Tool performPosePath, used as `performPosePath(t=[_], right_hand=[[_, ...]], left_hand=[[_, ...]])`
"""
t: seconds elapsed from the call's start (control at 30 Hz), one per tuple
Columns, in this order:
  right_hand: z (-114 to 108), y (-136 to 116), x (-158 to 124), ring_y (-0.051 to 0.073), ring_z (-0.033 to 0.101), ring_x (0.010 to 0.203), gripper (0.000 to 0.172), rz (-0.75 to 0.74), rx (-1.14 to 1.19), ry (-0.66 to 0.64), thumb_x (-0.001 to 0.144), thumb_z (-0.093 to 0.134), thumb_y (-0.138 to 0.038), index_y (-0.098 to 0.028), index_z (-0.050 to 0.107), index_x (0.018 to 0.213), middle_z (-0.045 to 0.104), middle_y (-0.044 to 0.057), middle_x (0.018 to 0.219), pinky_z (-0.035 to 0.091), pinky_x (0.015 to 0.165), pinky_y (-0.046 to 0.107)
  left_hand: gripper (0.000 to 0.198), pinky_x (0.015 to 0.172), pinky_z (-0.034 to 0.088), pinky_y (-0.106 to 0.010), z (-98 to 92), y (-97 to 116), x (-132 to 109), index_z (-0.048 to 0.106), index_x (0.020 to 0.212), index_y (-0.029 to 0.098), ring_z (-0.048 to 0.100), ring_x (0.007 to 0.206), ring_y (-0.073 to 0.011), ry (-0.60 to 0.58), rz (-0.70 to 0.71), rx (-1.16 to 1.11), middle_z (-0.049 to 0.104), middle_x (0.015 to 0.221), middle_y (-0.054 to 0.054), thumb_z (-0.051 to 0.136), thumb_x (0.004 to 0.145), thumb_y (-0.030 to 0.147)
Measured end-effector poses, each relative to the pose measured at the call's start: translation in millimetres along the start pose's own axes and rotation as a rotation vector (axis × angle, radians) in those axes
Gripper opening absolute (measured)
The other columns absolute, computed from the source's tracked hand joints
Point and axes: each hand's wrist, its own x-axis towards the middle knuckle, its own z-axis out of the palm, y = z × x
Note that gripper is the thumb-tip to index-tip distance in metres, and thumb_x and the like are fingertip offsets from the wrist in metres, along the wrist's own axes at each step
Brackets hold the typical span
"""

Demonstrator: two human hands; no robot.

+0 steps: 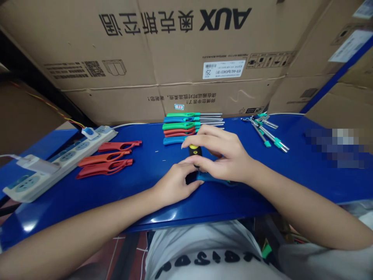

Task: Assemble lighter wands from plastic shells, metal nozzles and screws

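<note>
My right hand grips an upright screwdriver with a black and yellow handle. Its shaft points down at a blue gas lighter lying flat near the table's front edge. My left hand is closed around the left end of that lighter, thumb in front, and its fingers are partly hidden. Behind my hands, several green, blue and red lighters with metal tubes lie in a stack. To the left are three red and orange lighter shells without tubes. Two tiny metal pieces, perhaps screws, lie between.
A white power strip with plugs runs along the left side of the blue table. Metal tubes with teal ends and wires lie at the back right. A large cardboard sheet stands behind. Something pixelated lies at far right.
</note>
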Motion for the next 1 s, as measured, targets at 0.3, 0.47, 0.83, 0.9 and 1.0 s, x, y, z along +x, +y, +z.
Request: performPosePath(t=[0.3, 0.47, 0.83, 0.9, 1.0], right_hand=[[-2, 8, -4, 0.016, 0.066, 0.094, 0.028, -0.025, -0.25, -0.017, 0.103, 0.045, -0.032, -0.019, 0.065, 0.117, 0.07, 0.009, 0.113, 0.052, 0.075, 0.026], [-10, 14, 1, 0.013, 0.066, 0.099, 0.032, 0.129, 0.304, -0.171, 0.103, 0.038, -0.02, -0.015, 0.06, 0.127, 0.07, 0.009, 0.116, 0.055, 0.081, 0.025], [-7, 5, 0, 0.013, 0.062, 0.083, 0.025, -0.001, -0.024, -0.007, 0.092, 0.069, -0.038, -0.016, 0.068, 0.104, 0.069, 0.006, 0.097, 0.051, 0.076, 0.025], [-4, 4, -2, 0.013, 0.063, 0.083, 0.029, -0.023, -0.126, 0.022, 0.092, 0.067, -0.042, -0.016, 0.068, 0.106, 0.07, 0.007, 0.099, 0.051, 0.071, 0.024], [0, 2, -5, 0.013, 0.066, 0.082, 0.033, -0.052, -0.247, 0.016, 0.096, 0.061, -0.045, -0.016, 0.068, 0.109, 0.072, 0.007, 0.099, 0.049, 0.065, 0.023]], left_hand=[[0.017, 0.089, 0.056, -0.035, -3.9, 3, 2, 0.071, 0.102, 0.021, 0.07, 0.097, -0.022, -0.003, -0.036, 0.022, 0.075, 0.104, -0.003, 0.071, 0.085, 0.018], [0.016, 0.084, 0.056, -0.034, -5.2, 6, 2, 0.07, 0.099, 0.021, 0.069, 0.091, -0.0207, -0.006, -0.074, 0.035, 0.074, 0.1, -0.003, 0.073, 0.083, 0.02], [0.021, 0.086, 0.057, -0.041, -0.6, 1, 0, 0.069, 0.1, 0.016, 0.072, 0.097, -0.0279, 0.018, -0.109, 0.075, 0.076, 0.103, -0.01, 0.073, 0.082, 0.027], [0.023, 0.087, 0.057, -0.042, 0.3, 0, 0, 0.069, 0.101, 0.015, 0.072, 0.097, -0.0285, 0.017, -0.11, 0.083, 0.076, 0.104, -0.01, 0.073, 0.082, 0.028], [0.025, 0.088, 0.057, -0.043, 1.4, 0, 0, 0.068, 0.104, 0.015, 0.072, 0.097, -0.0282, 0.012, -0.119, 0.09, 0.076, 0.103, -0.01, 0.074, 0.082, 0.028]])
